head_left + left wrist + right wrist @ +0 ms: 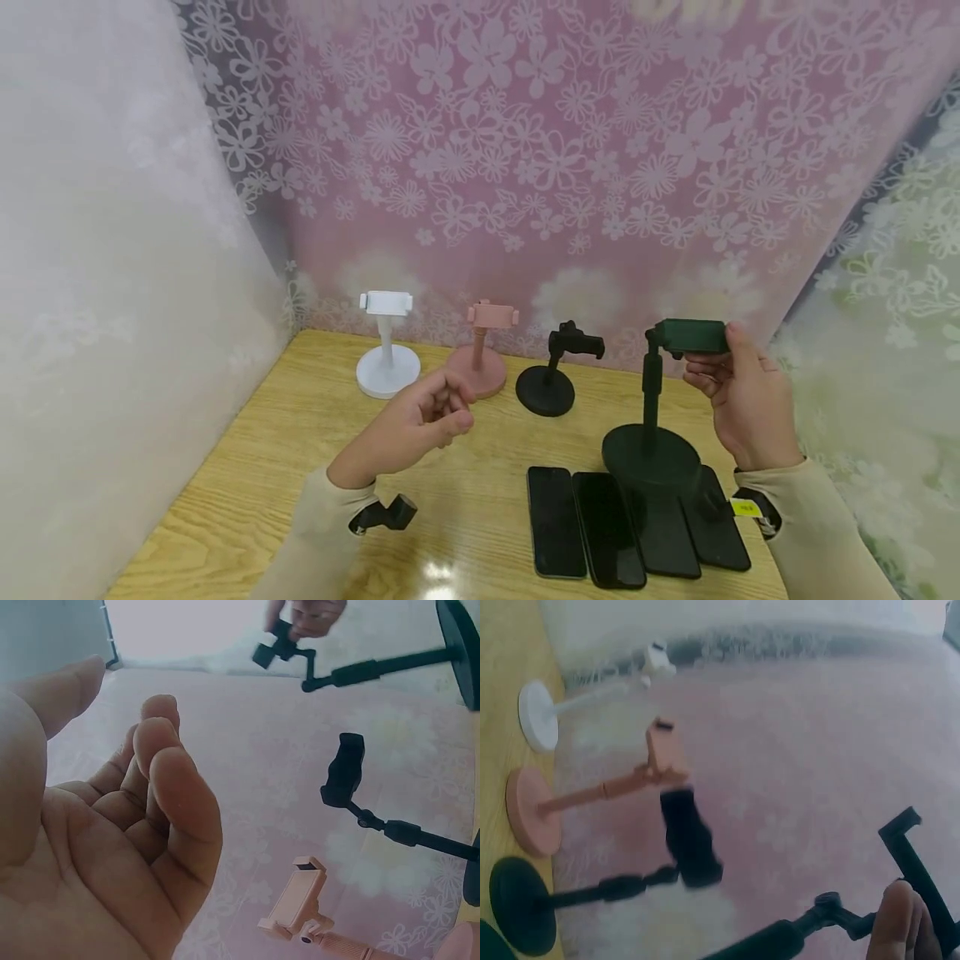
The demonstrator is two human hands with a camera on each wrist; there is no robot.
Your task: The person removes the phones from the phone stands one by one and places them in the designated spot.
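My right hand [753, 408] holds a dark green phone stand [693, 336] by the clamp at its top, thumb on the clamp's end and fingers beneath. The stand's round base [651, 457] covers the upper ends of some phones in the head view; whether it touches them I cannot tell. In the right wrist view, fingertips [896, 919] lie against the stand's clamp. My left hand [408, 429] hovers over the table with loosely curled fingers and holds nothing. Beyond it stand a pink phone stand [492, 317] and a black phone stand [546, 392].
A white phone stand [386, 367] is at the back left of the wooden table [300, 467]. Several black phones [555, 525] lie side by side at the front right. A pink floral curtain [480, 167] hangs behind, with pale cloth at both sides.
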